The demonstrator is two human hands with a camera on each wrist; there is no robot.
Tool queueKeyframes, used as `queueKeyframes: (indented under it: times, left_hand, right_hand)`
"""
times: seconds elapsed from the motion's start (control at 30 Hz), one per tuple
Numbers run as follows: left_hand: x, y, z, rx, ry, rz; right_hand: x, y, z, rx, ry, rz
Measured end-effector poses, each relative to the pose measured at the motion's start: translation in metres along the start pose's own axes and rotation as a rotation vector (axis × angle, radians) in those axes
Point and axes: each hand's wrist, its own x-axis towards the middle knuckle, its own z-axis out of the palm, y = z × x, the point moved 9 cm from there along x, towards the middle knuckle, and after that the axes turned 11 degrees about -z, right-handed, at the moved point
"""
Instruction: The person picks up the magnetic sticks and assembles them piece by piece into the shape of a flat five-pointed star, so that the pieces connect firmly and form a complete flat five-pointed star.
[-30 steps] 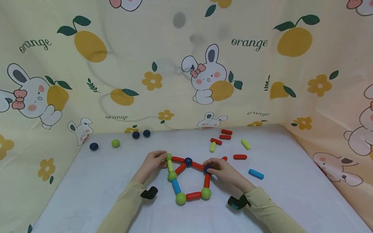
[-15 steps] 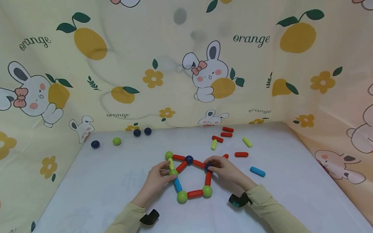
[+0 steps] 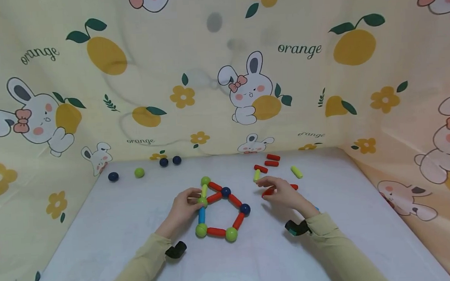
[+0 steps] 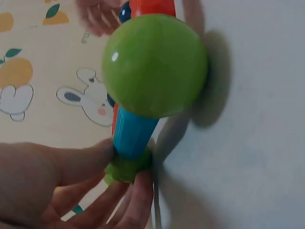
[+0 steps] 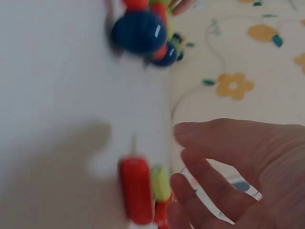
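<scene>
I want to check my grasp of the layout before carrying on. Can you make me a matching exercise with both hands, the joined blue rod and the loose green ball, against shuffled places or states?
Column one
1. left hand
2. right hand
3. joined blue rod
4. loose green ball

Column two
A. links two green balls
B. at the back left, near a navy ball
C. holds nothing, close to a loose red rod
D. grips a joined green ball

Pairs: 1-D; 2-C; 3-A; 4-B

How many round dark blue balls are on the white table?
5. One round dark blue ball far left; a second and third close together at the back; a fourth and fifth touching red cylindrical sticks. Others could be hidden.
</scene>
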Motion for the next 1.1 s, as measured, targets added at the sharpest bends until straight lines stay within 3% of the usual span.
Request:
queueKeyframes:
  times: [0.27, 0.37, 0.8, 1.1]
  left_hand:
    - [0.022, -0.005, -0.005, 0.024, -0.049, -0.027]
    - [0.027, -0.006, -0.005, 0.043, -0.046, -0.044]
    - [0.039, -0.001, 0.001, 0.047, -0.073, -0.053]
    - [0.041, -0.003, 0.000, 0.043, -0.076, -0.070]
  right_hand:
    - [0.004, 0.034, 0.002, -0.133, -0.068, 0.081]
    - [0.009, 0.038, 0.007, -0.125, -0.074, 0.088]
    - [0.056, 0.017, 0.038, -0.020, -0.061, 0.053]
    - [0.069, 0.016, 0.052, -0.024, -0.061, 0.067]
